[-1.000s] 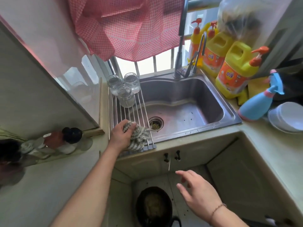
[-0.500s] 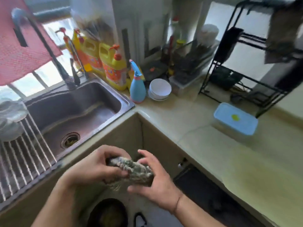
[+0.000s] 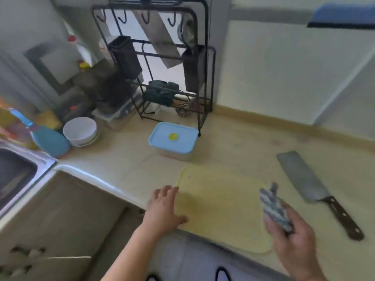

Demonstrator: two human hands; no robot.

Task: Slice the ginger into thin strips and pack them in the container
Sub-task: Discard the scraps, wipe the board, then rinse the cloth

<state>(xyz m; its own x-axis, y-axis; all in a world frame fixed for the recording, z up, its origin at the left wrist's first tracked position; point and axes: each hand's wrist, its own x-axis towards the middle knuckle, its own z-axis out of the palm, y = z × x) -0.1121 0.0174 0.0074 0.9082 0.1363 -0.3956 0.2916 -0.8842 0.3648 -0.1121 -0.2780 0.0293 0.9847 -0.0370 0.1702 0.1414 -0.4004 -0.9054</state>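
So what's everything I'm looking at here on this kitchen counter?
board: one, pale yellow, counter front
cleaver: one, grey blade, dark handle, right of board
container: one, blue lid on, behind board
rack: one, black wire, at back wall
bowls: white stack, left of container
spray bottle: one, blue, beside bowls
sink: steel corner, far left
cloth: one, grey striped, in right hand
left hand: open, at board's left edge
right hand: grips cloth
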